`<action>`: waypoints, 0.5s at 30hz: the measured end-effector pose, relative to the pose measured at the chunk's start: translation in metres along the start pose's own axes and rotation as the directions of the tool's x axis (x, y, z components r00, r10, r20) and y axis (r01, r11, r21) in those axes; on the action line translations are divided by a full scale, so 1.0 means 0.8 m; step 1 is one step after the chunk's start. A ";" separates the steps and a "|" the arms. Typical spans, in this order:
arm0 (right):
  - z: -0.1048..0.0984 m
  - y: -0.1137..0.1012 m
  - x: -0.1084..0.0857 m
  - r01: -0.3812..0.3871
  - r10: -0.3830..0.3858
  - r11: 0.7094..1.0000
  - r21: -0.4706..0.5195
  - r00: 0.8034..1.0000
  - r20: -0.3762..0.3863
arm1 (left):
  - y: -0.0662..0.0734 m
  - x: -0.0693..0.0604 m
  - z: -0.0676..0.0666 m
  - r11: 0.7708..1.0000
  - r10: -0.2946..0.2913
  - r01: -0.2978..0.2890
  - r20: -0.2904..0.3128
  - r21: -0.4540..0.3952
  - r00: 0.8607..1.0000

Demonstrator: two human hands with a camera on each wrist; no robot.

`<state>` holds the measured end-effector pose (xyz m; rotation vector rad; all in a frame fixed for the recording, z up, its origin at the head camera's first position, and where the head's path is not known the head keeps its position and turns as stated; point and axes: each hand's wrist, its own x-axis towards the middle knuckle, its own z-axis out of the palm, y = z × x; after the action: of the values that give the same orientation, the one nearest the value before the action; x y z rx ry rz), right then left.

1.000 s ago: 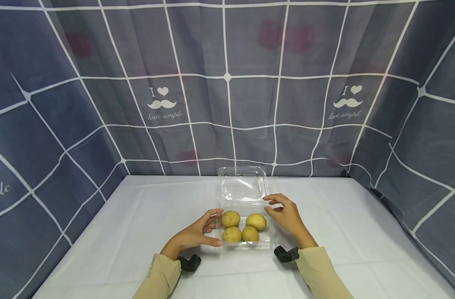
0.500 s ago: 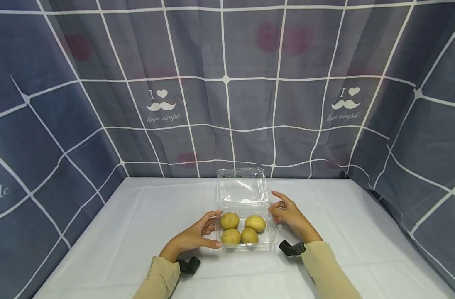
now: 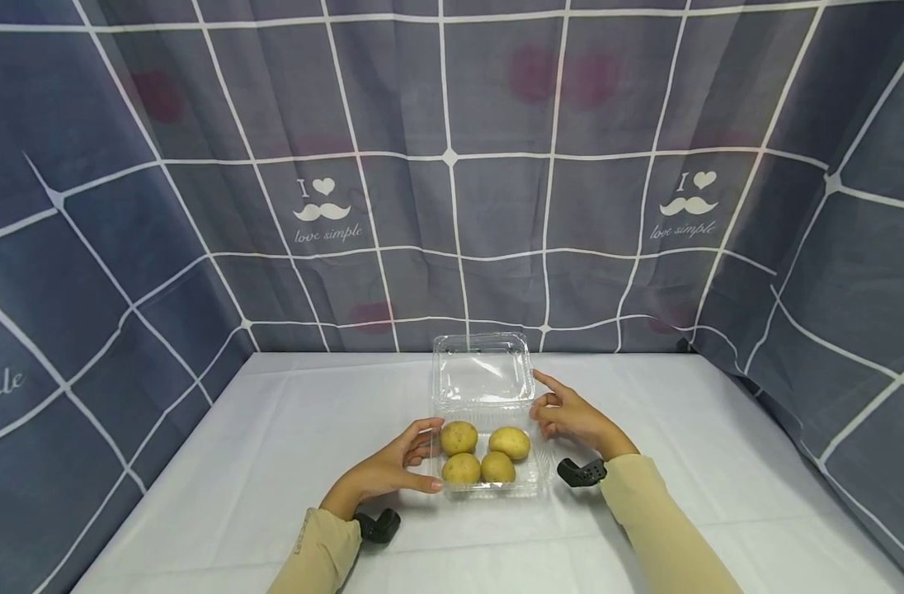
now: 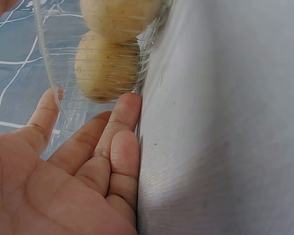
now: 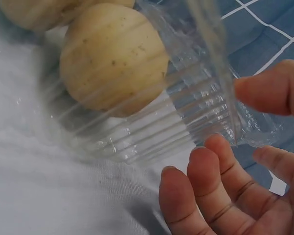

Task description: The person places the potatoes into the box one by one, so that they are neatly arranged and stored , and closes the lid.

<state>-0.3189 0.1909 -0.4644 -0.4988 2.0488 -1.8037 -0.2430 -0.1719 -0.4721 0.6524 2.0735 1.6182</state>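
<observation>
A clear plastic clamshell box stands on the table, its lid tilted back. Several yellow potatoes sit in its base. Along the left side, my left hand touches the box with extended fingers, its thumb by the front corner. The left wrist view shows those fingers beside the ribbed wall near a potato. My right hand is at the right edge, its index finger stretched toward the lid. In the right wrist view, the thumb is by the rim, with loosely bent fingers below.
White cloth covers the table. A grey grid-patterned curtain hangs behind and at both sides. Black wrist devices are worn under both hands.
My right hand has shifted from the hinge area outward to the right edge, and its index finger has stretched out toward the lid. The left hand and box stay put.
</observation>
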 end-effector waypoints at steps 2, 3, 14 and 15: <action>0.001 -0.001 -0.002 0.000 0.000 1.000 0.006 1.000 -0.003 | 0.000 0.000 0.001 1.000 -0.001 0.001 -0.002 -0.002 1.000; 0.002 -0.002 -0.002 -0.002 0.002 1.000 0.010 1.000 -0.012 | 0.000 0.000 0.001 1.000 -0.002 0.002 -0.002 -0.002 1.000; 0.008 -0.007 -0.019 0.053 -0.055 0.998 -0.036 0.997 -0.053 | -0.002 0.000 -0.001 1.000 -0.016 0.016 -0.002 0.000 1.000; 0.009 -0.007 -0.021 0.057 -0.060 0.997 -0.042 0.997 -0.052 | -0.003 0.001 -0.001 1.000 -0.017 0.017 -0.001 0.001 1.000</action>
<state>-0.3010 0.1924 -0.4586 -0.5332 2.1309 -1.8305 -0.2442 -0.1726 -0.4739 0.6322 2.0750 1.6090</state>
